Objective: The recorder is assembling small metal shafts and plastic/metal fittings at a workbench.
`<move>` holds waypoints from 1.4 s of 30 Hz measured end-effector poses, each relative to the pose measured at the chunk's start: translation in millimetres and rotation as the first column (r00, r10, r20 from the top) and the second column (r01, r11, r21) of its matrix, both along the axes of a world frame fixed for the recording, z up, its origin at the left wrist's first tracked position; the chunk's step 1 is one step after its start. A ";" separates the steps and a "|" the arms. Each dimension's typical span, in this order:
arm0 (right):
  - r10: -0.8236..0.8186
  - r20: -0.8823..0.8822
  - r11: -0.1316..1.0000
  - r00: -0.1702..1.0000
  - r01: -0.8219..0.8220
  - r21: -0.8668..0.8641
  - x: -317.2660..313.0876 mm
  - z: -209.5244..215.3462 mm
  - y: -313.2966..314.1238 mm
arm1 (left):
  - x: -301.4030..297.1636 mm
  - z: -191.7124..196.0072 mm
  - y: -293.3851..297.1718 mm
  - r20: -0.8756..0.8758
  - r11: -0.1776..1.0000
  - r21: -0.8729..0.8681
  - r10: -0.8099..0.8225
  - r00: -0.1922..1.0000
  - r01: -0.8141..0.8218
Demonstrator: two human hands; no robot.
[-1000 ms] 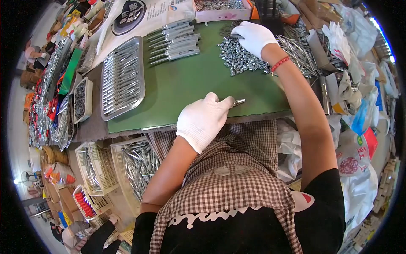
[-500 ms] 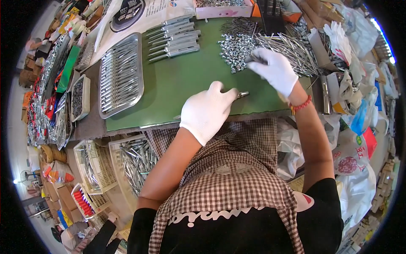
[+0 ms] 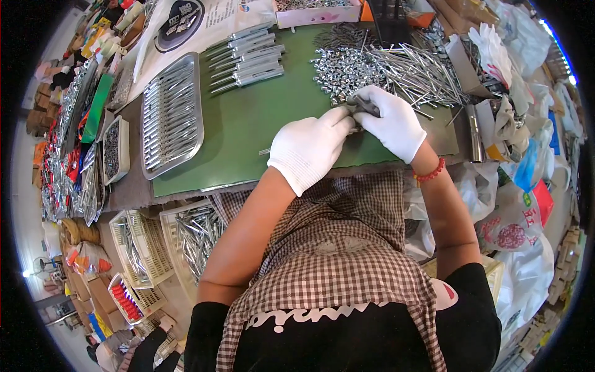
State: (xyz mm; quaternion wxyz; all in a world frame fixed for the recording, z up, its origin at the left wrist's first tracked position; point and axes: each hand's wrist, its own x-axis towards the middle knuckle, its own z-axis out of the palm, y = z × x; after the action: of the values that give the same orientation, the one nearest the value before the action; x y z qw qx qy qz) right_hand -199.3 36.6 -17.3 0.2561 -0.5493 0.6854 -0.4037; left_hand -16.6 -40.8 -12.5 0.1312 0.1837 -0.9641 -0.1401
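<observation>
both gloved hands meet over green mat (image 3: 248,130): left hand (image 3: 308,149) and right hand (image 3: 392,121) pinch a small metal part (image 3: 361,105) together, just beside screw pile (image 3: 339,68). steel tray (image 3: 171,115) lies well left.

Between my two gloved hands I hold a small grey metal part (image 3: 362,106), pinched at my fingertips where the hands meet; most of it is hidden by the gloves. Just beyond my right hand lies a heap of small shiny metal fittings (image 3: 341,68), and beside it, off to the right, a spread of thin metal rods (image 3: 421,71).
</observation>
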 end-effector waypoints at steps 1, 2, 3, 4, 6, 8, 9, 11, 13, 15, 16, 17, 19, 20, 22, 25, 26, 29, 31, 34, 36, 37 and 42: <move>0.006 -0.079 1.000 0.997 -0.004 0.027 2.1 0.9 2.3 | 0.3 -2.2 1.0 0.006 1.000 -0.009 0.003 1.000 -0.003; 0.013 -0.159 0.999 0.987 -0.005 0.051 3.2 3.0 4.1 | 0.4 -3.1 1.6 0.011 1.000 -0.019 0.007 1.000 -0.006; 0.013 -0.158 0.999 0.987 -0.005 0.050 3.5 6.6 5.7 | 0.4 -2.7 2.1 0.012 1.000 -0.021 0.006 1.000 -0.006; 0.014 -0.203 0.998 0.979 -0.001 0.067 4.4 8.6 8.4 | 1.1 -3.7 3.8 -0.001 1.000 -0.022 0.007 1.000 -0.007; 0.015 -0.246 0.997 0.969 0.004 0.079 3.9 9.3 9.6 | 2.1 -2.6 5.6 -0.012 1.000 -0.026 0.006 1.000 -0.007; 0.035 -0.337 0.995 0.941 0.000 0.104 1.1 6.7 9.6 | 2.2 -2.1 7.7 0.012 0.999 -0.036 0.016 1.000 -0.016; 0.032 -0.338 0.995 0.941 0.003 0.103 0.7 6.0 9.5 | 2.3 -2.5 8.4 0.011 0.999 -0.037 0.013 1.000 -0.013; 0.047 -0.352 0.989 0.935 0.007 0.150 0.7 6.1 7.1 | 2.8 -2.6 8.0 -0.012 0.999 -0.042 0.019 1.000 -0.020; -0.003 -0.319 0.992 0.948 0.043 0.119 0.0 6.6 7.3 | 2.1 -5.8 8.3 -0.081 0.996 -0.071 0.040 0.996 -0.046; -0.051 -0.282 0.993 0.958 0.078 0.086 -0.3 5.8 7.7 | 0.5 -6.4 7.0 -0.147 0.992 -0.101 0.060 0.987 -0.075; -0.098 -0.265 0.993 0.959 0.110 0.033 -1.8 4.4 9.0 | -2.7 -5.9 5.6 -0.155 0.982 -0.137 0.109 0.982 -0.130; -0.144 -0.245 0.989 0.959 0.144 -0.021 -3.7 2.6 10.4 | -5.9 -5.1 4.1 -0.166 0.967 -0.174 0.156 0.974 -0.185; -0.137 -0.215 0.989 0.967 0.124 -0.076 -3.3 -0.8 12.4 | -9.1 -4.3 1.0 -0.200 0.972 -0.138 0.161 0.966 -0.191; -0.128 -0.237 0.991 0.963 0.113 -0.074 0.0 -0.4 12.5 | -9.9 -4.0 -0.6 -0.228 0.975 -0.097 0.173 0.958 -0.199; -0.098 -0.264 0.994 0.960 0.084 -0.064 3.3 0.5 10.7 | -13.5 -2.7 -0.8 -0.309 0.981 -0.040 0.167 0.936 -0.188; -0.096 -0.240 0.994 0.966 0.081 -0.072 5.8 6.3 6.4 | -18.0 -0.5 -7.5 -0.394 0.989 -0.003 0.134 0.909 -0.147; -0.094 -0.247 0.994 0.965 0.077 -0.078 4.1 7.4 4.4 | -19.9 -0.8 -11.3 -0.396 0.992 -0.001 0.119 0.911 -0.130; -0.119 -0.254 0.989 0.960 0.092 -0.115 1.6 13.4 0.3 | -25.1 -0.7 -23.2 -0.402 0.995 0.067 0.099 0.910 -0.079; -0.109 -0.296 0.992 0.949 0.086 -0.090 -2.8 15.2 -5.9 | -29.8 0.2 -30.9 -0.406 0.990 0.134 0.093 0.909 -0.042; -0.090 -0.401 0.996 0.912 0.079 -0.044 -8.6 15.0 -15.3 | -39.3 -2.1 -39.0 -0.318 0.938 0.342 0.181 0.930 -0.066; -0.094 -0.478 0.996 0.873 0.083 -0.045 -10.9 14.1 -21.6 | -46.6 -7.8 -42.1 -0.359 0.950 0.283 0.229 0.905 -0.129; -0.104 -0.479 0.995 0.872 0.090 -0.054 -14.8 14.1 -24.3 | -51.7 -6.3 -42.7 -0.363 0.954 0.276 0.220 0.906 -0.121; -0.093 -0.128 0.994 0.987 0.099 0.042 -40.0 16.9 -34.2 | -68.0 -4.8 -45.0 -0.443 0.979 0.122 0.199 0.874 -0.161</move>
State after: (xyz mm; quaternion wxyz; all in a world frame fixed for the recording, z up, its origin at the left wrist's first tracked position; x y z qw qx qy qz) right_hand -239.3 2.3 -0.5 0.2058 -0.5339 0.7352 -0.3634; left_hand -84.6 -85.8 -17.3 0.3569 0.2401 -0.8792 -0.2050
